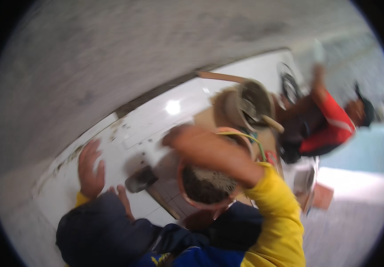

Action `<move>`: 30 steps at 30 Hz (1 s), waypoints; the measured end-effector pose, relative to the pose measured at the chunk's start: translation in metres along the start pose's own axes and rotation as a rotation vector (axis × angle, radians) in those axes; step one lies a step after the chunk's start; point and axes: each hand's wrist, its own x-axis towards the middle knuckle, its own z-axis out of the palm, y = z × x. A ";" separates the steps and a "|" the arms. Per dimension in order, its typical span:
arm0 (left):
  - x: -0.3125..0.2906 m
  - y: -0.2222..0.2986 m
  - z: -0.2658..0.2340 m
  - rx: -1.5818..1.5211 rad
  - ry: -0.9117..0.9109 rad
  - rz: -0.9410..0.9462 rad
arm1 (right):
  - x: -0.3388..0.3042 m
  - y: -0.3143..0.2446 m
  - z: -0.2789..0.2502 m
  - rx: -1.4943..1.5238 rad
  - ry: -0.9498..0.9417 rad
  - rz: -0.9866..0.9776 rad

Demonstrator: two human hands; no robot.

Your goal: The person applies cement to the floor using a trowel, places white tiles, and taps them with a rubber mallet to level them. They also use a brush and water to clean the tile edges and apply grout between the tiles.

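My left hand (pixel 90 170) is held over the white tiles (pixel 156 118) near the wall, fingers stretched out and nothing in them. My right hand (pixel 177 137) reaches across above the tiles, smeared by motion, so its fingers cannot be made out. Beneath that forearm stands an orange bucket (pixel 214 206) holding grey wet mortar (pixel 205 189). Between my hands and closer to me lies a mallet (pixel 142 179) with a black head and a wooden handle; neither hand touches it.
A grey bucket (pixel 233 107) with a wooden-handled tool (pixel 272 123) in it stands farther off, near a wooden strip (pixel 223 76). At the right a person in a red sleeve (pixel 334 120) raises an arm. The bare grey wall (pixel 89 62) borders the tiles.
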 end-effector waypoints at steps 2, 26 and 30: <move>-0.002 -0.001 -0.011 -0.064 -0.003 -0.051 | 0.012 0.011 -0.073 -0.305 -0.159 0.204; -0.401 0.523 0.035 0.886 1.001 -2.021 | 0.023 0.054 -0.087 -0.253 -0.142 0.030; -0.507 0.664 0.113 1.126 1.347 -2.441 | 0.038 0.043 -0.080 -0.157 -0.206 -0.011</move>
